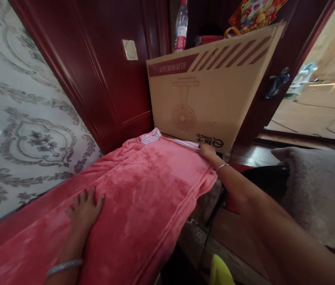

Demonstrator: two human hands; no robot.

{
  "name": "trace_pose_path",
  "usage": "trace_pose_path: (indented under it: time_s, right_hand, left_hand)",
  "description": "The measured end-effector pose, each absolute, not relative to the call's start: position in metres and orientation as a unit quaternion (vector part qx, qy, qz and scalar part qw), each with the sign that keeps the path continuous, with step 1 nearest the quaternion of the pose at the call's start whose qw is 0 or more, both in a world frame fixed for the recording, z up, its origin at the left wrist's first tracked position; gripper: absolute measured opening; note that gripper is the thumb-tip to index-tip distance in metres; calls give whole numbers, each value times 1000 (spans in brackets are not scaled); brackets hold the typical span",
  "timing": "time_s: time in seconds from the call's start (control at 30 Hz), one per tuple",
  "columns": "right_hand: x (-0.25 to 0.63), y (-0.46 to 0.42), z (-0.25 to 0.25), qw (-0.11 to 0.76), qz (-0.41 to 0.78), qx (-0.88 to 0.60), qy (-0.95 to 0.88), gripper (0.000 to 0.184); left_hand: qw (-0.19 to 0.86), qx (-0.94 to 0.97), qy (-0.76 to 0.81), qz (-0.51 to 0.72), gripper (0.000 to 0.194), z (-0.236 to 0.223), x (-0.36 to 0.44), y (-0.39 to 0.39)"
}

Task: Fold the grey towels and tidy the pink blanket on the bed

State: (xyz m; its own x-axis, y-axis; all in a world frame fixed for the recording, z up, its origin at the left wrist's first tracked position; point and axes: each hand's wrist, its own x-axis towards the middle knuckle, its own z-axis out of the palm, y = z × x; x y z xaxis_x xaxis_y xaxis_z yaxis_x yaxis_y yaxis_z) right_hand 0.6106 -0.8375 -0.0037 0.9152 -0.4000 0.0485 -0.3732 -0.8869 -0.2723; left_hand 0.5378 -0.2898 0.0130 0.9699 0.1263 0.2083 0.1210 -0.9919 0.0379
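Fingers of the left hand [83, 213] are spread wide on the pink plush blanket [143, 190], which is laid lengthwise toward the brown cardboard box [214, 95]; near the box, its pink-and-white striped edge [183, 143] is pinched by the nearer right hand [208, 152].

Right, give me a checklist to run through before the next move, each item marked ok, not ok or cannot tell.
1. Left hand spread flat on the pink blanket: ok.
2. Right hand pinching the striped edge at the far end: ok.
3. Blanket free of wrinkles: not ok, it is rumpled near the far corner on the wall side.
4. Cardboard box right way up: not ok, its print is upside down.
5. Bottle standing on something firm: cannot tell, the box hides its base.
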Motion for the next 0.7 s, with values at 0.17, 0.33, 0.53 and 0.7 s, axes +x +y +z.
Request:
trace_pose_path:
  time_s: [0.17, 0.33, 0.53, 0.7]
  right_hand:
    - [583, -833, 2, 117, -67, -968, 212, 35]
    - [570, -828, 8, 114, -82, -967, 214, 35]
    - [569, -823, 17, 126, -96, -957, 244, 42]
    - [565, -831, 8, 130, -80, -948, 279, 41]
  left_hand:
    - [42, 984, -115, 131, 53, 22, 514, -320]
    - [144, 928, -324, 117, 40, 1, 448, -394]
    - [127, 913, -373, 105, 21, -24, 424, -433]
    - [173, 891, -400, 123, 32, -30, 424, -431]
